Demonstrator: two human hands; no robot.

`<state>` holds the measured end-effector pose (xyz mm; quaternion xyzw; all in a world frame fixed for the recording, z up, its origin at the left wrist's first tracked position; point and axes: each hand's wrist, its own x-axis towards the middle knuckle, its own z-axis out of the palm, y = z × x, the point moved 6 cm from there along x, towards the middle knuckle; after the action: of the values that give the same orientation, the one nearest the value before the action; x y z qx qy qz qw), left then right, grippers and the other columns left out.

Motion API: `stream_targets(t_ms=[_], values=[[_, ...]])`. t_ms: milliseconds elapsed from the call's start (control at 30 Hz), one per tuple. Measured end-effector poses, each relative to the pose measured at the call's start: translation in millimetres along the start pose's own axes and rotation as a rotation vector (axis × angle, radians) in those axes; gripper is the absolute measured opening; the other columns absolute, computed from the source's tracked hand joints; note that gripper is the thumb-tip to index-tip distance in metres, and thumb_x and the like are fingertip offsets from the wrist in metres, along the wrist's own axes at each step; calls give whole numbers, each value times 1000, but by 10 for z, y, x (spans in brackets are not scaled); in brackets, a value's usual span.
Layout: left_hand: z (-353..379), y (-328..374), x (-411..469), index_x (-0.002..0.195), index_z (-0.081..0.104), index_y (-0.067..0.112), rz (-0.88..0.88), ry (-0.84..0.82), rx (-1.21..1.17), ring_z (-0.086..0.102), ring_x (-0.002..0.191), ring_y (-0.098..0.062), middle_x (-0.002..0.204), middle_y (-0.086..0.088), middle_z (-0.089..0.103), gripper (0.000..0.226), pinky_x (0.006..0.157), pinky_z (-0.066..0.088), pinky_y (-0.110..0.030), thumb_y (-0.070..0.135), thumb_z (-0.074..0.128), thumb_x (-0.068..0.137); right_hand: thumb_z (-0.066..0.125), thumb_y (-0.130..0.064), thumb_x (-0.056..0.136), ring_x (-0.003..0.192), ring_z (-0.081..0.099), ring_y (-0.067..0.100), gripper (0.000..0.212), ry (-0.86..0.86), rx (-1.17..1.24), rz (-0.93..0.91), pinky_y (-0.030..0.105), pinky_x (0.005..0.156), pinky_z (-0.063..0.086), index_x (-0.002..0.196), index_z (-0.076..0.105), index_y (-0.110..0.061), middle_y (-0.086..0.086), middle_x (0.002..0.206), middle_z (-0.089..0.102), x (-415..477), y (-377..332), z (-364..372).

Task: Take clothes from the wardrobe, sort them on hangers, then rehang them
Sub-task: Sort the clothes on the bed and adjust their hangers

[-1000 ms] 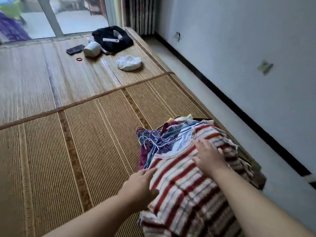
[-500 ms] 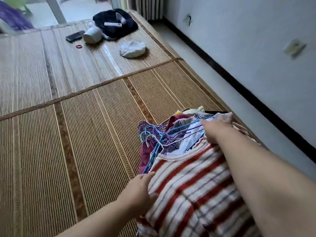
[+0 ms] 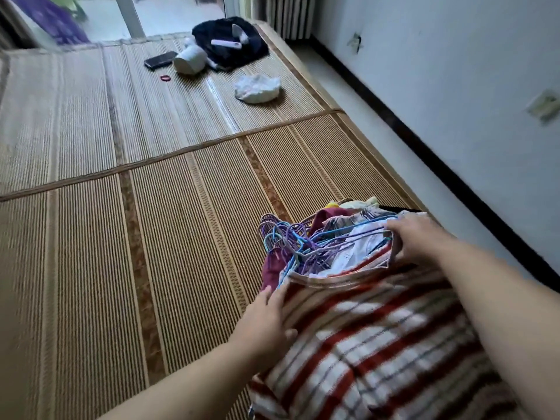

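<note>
Striped top (image 3: pixel 372 338) btwn hands (R hand (image 3: pixel 416 239) on hangers (image 3: pixel 291 241)).

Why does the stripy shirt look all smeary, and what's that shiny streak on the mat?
Head view: the striped shirt and the left hand are motion-blurred, close to the camera; the shiny streak is window light glaring off the mat; the far wall's dark baseboard bends from the wide lens.

Dim daylight, soft motion blur

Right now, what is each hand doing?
Left hand: open, resting flat on the edge of the striped shirt.
Right hand: closed around the shoulder ends of the hangers.
</note>
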<state>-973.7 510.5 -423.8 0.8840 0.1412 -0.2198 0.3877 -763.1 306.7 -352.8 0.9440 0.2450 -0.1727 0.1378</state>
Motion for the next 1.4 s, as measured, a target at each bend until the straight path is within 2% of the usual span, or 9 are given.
stream_targets(t_ms=[200,333,433,533,667,800,967,1200,1400], values=[[-255,20,-200,104,57,20,-76,-64,-231,63,87,-21,99,-4,67,17,84,54,-42,28,44,98,81,-36,65,83,52,14,34,-23,316,31,22,67,36,83,54,-27,-9,80,52,-545,-70,-463],[-623,97,-566,120,55,19,-38,174,-239,57,105,-17,118,-5,59,30,97,48,-40,31,54,93,61,-39,87,80,48,16,24,9,318,13,27,65,32,74,46,-27,-11,73,47,-999,-301,-642],[-681,103,-920,143,35,19,-12,4,-246,41,131,-24,141,-8,42,53,111,32,-37,30,52,94,55,-36,92,74,47,15,25,62,423,25,29,60,32,70,46,-27,-13,70,47,-1518,-452,-885],[-626,-11,-1389,120,60,20,-1,-178,-299,58,114,-24,121,-6,62,31,101,45,-40,33,44,98,55,-34,92,73,52,13,19,85,498,48,26,66,39,77,55,-23,-8,74,56,-2088,-596,-1101],[-768,-127,-2223,102,66,14,88,-106,-374,64,99,-23,104,-6,69,30,91,51,-40,33,43,99,58,-34,90,84,59,23,19,133,533,67,34,74,45,78,60,-20,2,84,64,-2836,-922,-1414],[-1183,-271,-3183,93,65,21,194,138,-550,61,81,-11,81,10,65,20,66,48,-11,26,47,98,60,-32,90,67,50,12,19,163,519,21,22,55,35,73,54,-24,-3,72,56,-3538,-1590,-1802],[-1823,-813,-4361,87,68,23,253,337,-502,65,82,-13,83,7,70,22,79,51,-27,26,49,97,59,-41,88,87,58,20,19,118,395,-81,34,76,48,92,60,-22,1,89,62,-4157,-2693,-2046],[-2606,-2093,-5803,73,62,26,98,543,-241,63,79,-21,73,8,64,25,77,50,-37,36,51,94,58,-42,88,71,50,8,15,62,469,-345,24,59,38,84,56,-28,-8,77,53,-4640,-4736,-1979],[-2972,-2835,-6689,76,61,17,5,629,-158,54,69,-12,70,3,62,27,66,42,-23,32,51,95,55,-38,91,69,49,16,33,64,722,-444,29,61,37,77,58,-8,3,71,54,-4778,-5862,-1903]])
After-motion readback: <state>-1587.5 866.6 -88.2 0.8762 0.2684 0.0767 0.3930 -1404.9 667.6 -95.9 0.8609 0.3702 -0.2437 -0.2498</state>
